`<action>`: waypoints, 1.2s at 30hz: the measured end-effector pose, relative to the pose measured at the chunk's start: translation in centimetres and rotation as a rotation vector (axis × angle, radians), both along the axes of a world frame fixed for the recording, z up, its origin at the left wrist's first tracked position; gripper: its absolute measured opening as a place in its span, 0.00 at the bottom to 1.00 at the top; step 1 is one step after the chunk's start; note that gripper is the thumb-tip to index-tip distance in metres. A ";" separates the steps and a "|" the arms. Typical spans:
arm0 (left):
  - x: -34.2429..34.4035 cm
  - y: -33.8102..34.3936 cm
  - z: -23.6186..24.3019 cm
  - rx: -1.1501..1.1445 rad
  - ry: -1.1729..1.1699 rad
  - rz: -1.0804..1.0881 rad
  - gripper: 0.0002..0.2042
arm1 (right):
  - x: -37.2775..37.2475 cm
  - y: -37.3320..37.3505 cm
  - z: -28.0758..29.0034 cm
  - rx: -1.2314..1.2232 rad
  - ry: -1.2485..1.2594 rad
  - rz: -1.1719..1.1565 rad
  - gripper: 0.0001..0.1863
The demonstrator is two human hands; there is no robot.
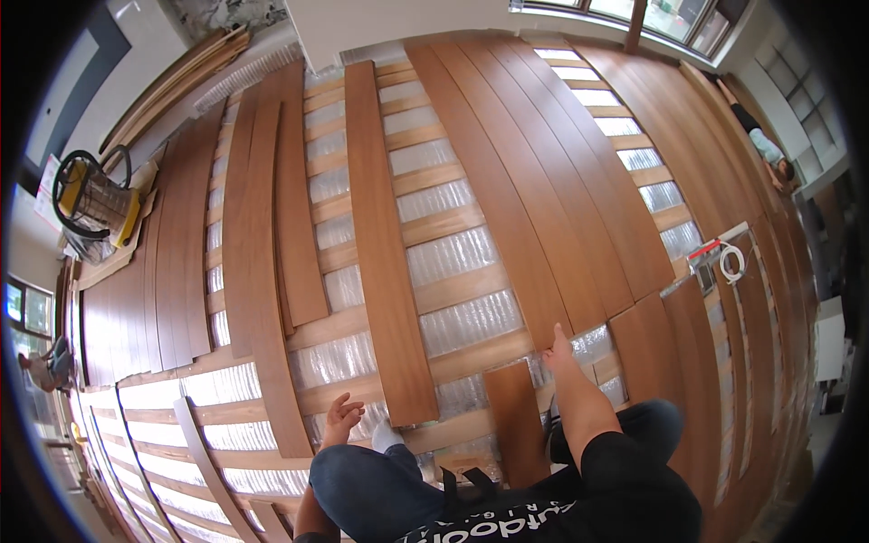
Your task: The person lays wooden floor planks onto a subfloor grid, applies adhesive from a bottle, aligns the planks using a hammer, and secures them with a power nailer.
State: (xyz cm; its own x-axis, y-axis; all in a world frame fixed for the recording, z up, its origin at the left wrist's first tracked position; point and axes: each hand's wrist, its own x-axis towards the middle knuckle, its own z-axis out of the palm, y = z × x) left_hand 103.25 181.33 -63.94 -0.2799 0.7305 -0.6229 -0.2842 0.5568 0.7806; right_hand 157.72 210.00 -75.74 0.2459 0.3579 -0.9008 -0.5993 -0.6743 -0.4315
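Note:
At the near end of a long brown floorboard [493, 195], my right hand [555, 347] is closed on the board's end corner. One digit lies along its top face; the other fingers are curled and partly hidden. This board lies edge to edge with several others to its right. My left hand [343, 418] hovers above my left knee, fingers apart and nothing in them. Nearest to it is a loose floorboard [385, 244] lying across the wooden battens [453, 290]. A short floorboard piece [514, 421] lies between my legs, left of my right forearm.
Silvery foil sheeting [471, 317] shows between the battens. Loose floorboards [249, 226] lie overlapping at left. A yellow and black vacuum cleaner [98, 204] stands at far left. A white cable coil [733, 264] and red-handled tool [703, 249] lie at right. Another person [765, 145] is by the right wall.

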 end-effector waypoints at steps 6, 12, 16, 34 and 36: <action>1.8 4.2 1.7 0.058 -0.015 -0.190 0.29 | 1.5 0.9 -1.7 -0.050 -0.227 -0.138 0.23; 3.2 6.0 1.6 0.006 0.011 -0.245 0.26 | -2.0 -0.4 0.7 -0.165 -0.242 -0.111 0.21; 5.2 7.5 -0.6 0.002 -0.009 -0.290 0.24 | -4.8 -1.6 1.2 -0.048 -0.160 -0.082 0.19; 5.6 7.4 -3.7 -0.076 0.171 -0.364 0.20 | -21.1 -10.9 1.8 -0.006 0.271 0.393 0.13; 5.6 7.8 -4.0 -0.093 0.146 -0.372 0.20 | -21.7 -10.7 1.3 -0.043 0.262 0.360 0.13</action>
